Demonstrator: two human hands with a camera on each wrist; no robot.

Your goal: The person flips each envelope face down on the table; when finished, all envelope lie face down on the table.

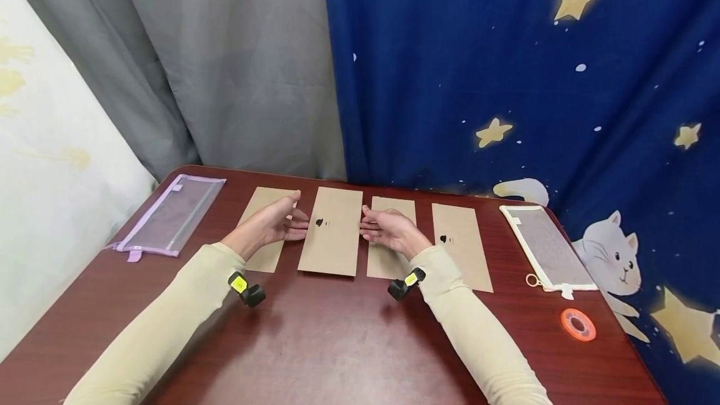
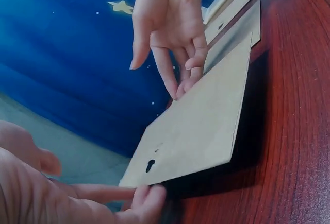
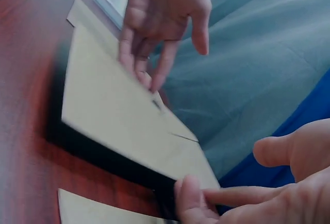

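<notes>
A flat brown kraft-paper rectangle (image 1: pixel 332 233), with a small dark print, sits slightly raised above the table with a shadow beneath it. My left hand (image 1: pixel 275 224) touches its left edge, fingertips at or under the rim and thumb apart. At the opposite edge, my right hand (image 1: pixel 394 230) does the same, its thumb also held away from the paper. The left wrist view shows fingertips of the left hand (image 2: pixel 77 193) along the rim. Similar paper rectangles lie flat around it: one (image 1: pixel 264 261) partly behind the left hand, one (image 1: pixel 388 264) partly behind the right.
Farther right lies another printed paper rectangle (image 1: pixel 464 252). A lilac mesh zip pouch (image 1: pixel 171 214) rests at the table's far left. On the right are a white-edged mesh pouch (image 1: pixel 545 245) and an orange ring-shaped roll (image 1: pixel 578 324). Curtains (image 1: pixel 236 67) hang behind the table (image 1: pixel 315 349).
</notes>
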